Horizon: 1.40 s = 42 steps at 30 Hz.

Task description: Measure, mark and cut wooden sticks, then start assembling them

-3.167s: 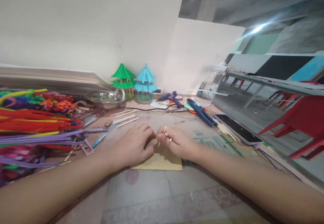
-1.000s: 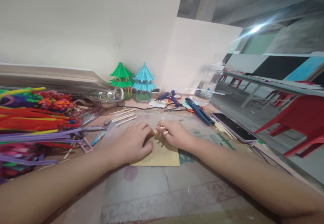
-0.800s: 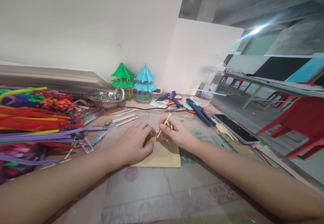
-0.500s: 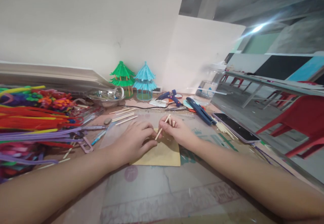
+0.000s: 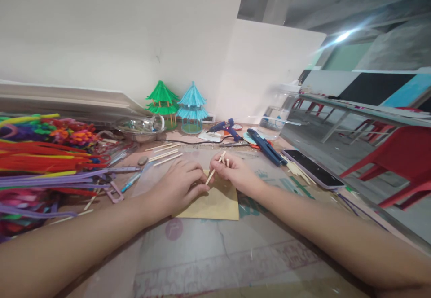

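Note:
Thin pale wooden sticks (image 5: 215, 168) are pinched in my right hand (image 5: 229, 168), one slanting down to the left, with other stick ends showing between the fingers. My left hand (image 5: 182, 183) is bent at the lower end of the slanting stick, thumb and fingers close together; its fingertips are partly hidden, so its hold cannot be made out. Both hands are over a yellow sheet (image 5: 212, 206) on the plastic-covered table (image 5: 202, 253). Several loose sticks (image 5: 164, 156) lie just beyond my left hand.
Colourful pipe cleaners (image 5: 43, 154) crowd the left side. Green (image 5: 161, 102) and blue (image 5: 192, 109) pagoda models stand at the back near a glue gun (image 5: 225, 128). To the right are a dark blue cutter (image 5: 266, 147), a phone (image 5: 313, 168) and a clear jar (image 5: 274, 114).
My right hand has turned slightly, and one of the short stick ends between its fingers shows less. My left hand has barely moved.

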### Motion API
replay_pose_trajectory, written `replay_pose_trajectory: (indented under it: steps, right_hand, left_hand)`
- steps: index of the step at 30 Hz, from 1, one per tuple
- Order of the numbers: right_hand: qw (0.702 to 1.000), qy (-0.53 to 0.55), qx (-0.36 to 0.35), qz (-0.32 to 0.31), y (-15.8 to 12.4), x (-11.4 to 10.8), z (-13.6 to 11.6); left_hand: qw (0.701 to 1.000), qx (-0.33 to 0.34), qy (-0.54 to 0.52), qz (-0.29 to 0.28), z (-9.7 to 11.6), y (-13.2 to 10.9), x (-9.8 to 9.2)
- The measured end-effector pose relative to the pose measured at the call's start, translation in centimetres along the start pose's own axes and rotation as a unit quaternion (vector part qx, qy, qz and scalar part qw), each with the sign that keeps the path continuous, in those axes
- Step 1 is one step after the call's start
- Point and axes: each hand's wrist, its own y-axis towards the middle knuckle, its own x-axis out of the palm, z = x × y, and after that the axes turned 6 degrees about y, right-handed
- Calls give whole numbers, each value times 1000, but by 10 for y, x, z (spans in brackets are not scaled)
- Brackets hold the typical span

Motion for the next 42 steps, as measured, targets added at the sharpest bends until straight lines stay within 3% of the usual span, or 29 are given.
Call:
replay_pose_trajectory:
  steps: [12, 24, 42]
  right_hand:
    - [999, -21, 18, 18, -1, 0, -1]
    - [998, -33, 25, 43, 0, -1, 2]
    - [997, -68, 21, 20, -1, -1, 2]
  left_hand:
    - [1000, 16, -4, 24, -5, 1, 5]
    - [1000, 9, -2, 12, -1, 1, 2]
    - [1000, -17, -6, 1, 1, 0, 0]
